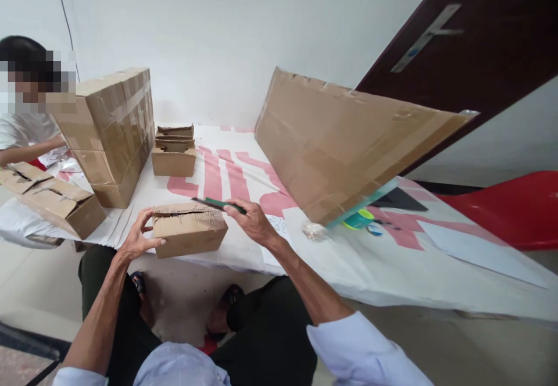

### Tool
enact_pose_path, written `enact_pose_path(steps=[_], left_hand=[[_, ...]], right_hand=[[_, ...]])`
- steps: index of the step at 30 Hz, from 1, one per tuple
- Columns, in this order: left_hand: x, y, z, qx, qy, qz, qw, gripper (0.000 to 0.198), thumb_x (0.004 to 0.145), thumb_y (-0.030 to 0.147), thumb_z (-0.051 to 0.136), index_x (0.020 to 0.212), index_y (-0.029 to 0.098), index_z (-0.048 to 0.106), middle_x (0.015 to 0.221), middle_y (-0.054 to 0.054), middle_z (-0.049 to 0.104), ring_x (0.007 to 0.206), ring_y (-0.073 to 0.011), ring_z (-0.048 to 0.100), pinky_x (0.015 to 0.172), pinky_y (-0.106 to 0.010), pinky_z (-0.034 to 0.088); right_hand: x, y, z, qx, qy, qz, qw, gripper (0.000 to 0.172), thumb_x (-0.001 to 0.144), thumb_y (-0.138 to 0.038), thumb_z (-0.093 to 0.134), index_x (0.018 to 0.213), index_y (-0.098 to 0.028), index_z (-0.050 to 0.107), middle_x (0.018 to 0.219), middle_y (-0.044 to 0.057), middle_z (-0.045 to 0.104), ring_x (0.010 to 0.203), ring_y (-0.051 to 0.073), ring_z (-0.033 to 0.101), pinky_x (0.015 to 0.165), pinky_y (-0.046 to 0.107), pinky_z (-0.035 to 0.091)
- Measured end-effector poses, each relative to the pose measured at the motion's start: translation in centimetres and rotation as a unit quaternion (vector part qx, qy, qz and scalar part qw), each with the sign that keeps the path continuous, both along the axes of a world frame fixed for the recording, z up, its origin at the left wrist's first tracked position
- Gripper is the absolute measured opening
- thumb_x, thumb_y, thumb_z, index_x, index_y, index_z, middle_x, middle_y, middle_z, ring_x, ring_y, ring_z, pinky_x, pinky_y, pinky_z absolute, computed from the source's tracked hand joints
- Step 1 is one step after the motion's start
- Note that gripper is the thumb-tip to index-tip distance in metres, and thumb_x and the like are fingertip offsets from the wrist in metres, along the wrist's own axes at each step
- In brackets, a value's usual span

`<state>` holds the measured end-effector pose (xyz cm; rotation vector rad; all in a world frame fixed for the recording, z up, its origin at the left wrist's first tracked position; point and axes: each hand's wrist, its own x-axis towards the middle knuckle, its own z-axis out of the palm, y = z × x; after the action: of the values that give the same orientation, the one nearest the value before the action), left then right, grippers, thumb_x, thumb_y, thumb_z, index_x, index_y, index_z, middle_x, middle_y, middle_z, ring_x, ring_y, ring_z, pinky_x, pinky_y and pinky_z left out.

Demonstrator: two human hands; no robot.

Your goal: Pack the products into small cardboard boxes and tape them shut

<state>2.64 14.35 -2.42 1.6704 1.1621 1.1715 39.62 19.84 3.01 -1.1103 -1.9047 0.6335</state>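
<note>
A small cardboard box [192, 232] sits at the near edge of the white table cover [331, 264]. My left hand [139, 236] grips the box's left end, fingers wrapped round its corner. My right hand [253, 220] is closed on a green-handled cutter [218, 203], whose blade end lies over the taped seam on the box's top.
A stack of taped cartons [113, 130] stands at the left, with small boxes [174, 150] beside it and another box [54, 200] at the table's left edge. A large flat cardboard sheet [344, 142] leans at the right over a tape roll [360, 218]. Another person [24, 118] sits far left. A red chair [510, 206] is at the right.
</note>
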Motion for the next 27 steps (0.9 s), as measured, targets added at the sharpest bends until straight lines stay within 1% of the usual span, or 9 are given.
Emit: enact_pose_path(steps=[1,3,5,9,15,20,23,25,27], left_hand=[[0.1,0.2,0.1,0.0,0.005,0.0,1.0,0.083,0.069,0.043,0.098,0.143,0.033,0.062,0.16,-0.012,0.047,0.149,-0.0407,0.049,0.112,-0.056,0.052],[0.1,0.4,0.2,-0.002,0.011,-0.002,1.0,0.083,0.069,0.042,0.097,0.143,0.034,0.061,0.161,-0.013,0.047,0.15,-0.0408,0.048,0.111,-0.056,0.052],[0.2,0.4,0.2,-0.004,0.009,-0.006,1.0,0.085,0.068,0.043,0.098,0.143,0.034,0.06,0.162,-0.013,0.047,0.151,-0.0411,0.047,0.11,-0.055,0.053],[0.1,0.3,0.4,-0.006,0.009,-0.013,1.0,0.086,0.068,0.043,0.098,0.144,0.034,0.06,0.162,-0.013,0.048,0.151,-0.0408,0.047,0.109,-0.055,0.052],[0.1,0.4,0.5,-0.008,0.015,-0.015,1.0,0.086,0.068,0.045,0.098,0.144,0.034,0.059,0.162,-0.013,0.046,0.151,-0.0398,0.047,0.109,-0.053,0.052],[0.1,0.6,0.6,-0.002,0.011,-0.017,1.0,0.084,0.069,0.046,0.098,0.143,0.033,0.059,0.161,-0.013,0.047,0.15,-0.039,0.048,0.108,-0.052,0.053],[-0.1,0.7,0.8,-0.005,0.012,-0.019,1.0,0.083,0.069,0.044,0.097,0.143,0.032,0.059,0.161,-0.013,0.047,0.149,-0.0391,0.049,0.108,-0.052,0.053],[-0.4,0.7,0.9,-0.004,0.014,-0.012,1.0,0.083,0.07,0.043,0.097,0.143,0.032,0.059,0.161,-0.013,0.047,0.149,-0.0395,0.05,0.108,-0.052,0.054],[-0.6,0.7,1.0,-0.001,0.019,-0.003,1.0,0.084,0.069,0.043,0.097,0.143,0.032,0.06,0.16,-0.012,0.047,0.148,-0.0401,0.05,0.108,-0.053,0.054]], right_hand=[[-0.9,-0.2,1.3,0.016,-0.01,0.038,0.999,0.031,0.099,-0.048,0.062,0.096,-0.021,0.077,0.089,0.003,0.076,0.08,0.02,0.067,0.074,0.03,0.048],[-2.8,-0.5,3.5,0.043,-0.047,0.09,0.994,0.022,0.096,-0.04,0.068,0.097,-0.022,0.079,0.091,0.003,0.079,0.081,0.019,0.069,0.075,0.029,0.048],[-4.4,-0.3,4.9,0.064,-0.092,0.116,0.987,0.016,0.095,-0.034,0.07,0.096,-0.022,0.081,0.091,0.003,0.08,0.081,0.018,0.069,0.075,0.029,0.047],[-6.3,0.6,6.2,0.098,-0.169,0.128,0.972,0.012,0.096,-0.03,0.073,0.095,-0.022,0.082,0.094,0.004,0.081,0.084,0.018,0.07,0.075,0.028,0.044],[-8.5,1.0,8.2,0.137,-0.283,0.12,0.942,0.023,0.103,-0.039,0.068,0.092,-0.023,0.081,0.095,0.003,0.081,0.089,0.019,0.068,0.07,0.027,0.038],[-10.4,1.2,10.3,0.139,-0.374,0.121,0.909,0.022,0.102,-0.039,0.07,0.095,-0.021,0.082,0.099,0.005,0.082,0.089,0.021,0.069,0.066,0.029,0.032],[-9.8,1.9,11.1,0.134,-0.409,0.111,0.896,0.023,0.099,-0.041,0.075,0.094,-0.02,0.083,0.098,0.007,0.081,0.089,0.022,0.069,0.066,0.03,0.032],[-8.1,2.4,11.5,0.127,-0.431,0.085,0.889,0.022,0.095,-0.04,0.08,0.09,-0.019,0.083,0.095,0.008,0.08,0.087,0.023,0.069,0.067,0.03,0.032],[-5.6,3.1,11.6,0.109,-0.443,0.066,0.888,0.019,0.092,-0.039,0.083,0.085,-0.021,0.083,0.09,0.007,0.08,0.083,0.022,0.068,0.067,0.029,0.031]])
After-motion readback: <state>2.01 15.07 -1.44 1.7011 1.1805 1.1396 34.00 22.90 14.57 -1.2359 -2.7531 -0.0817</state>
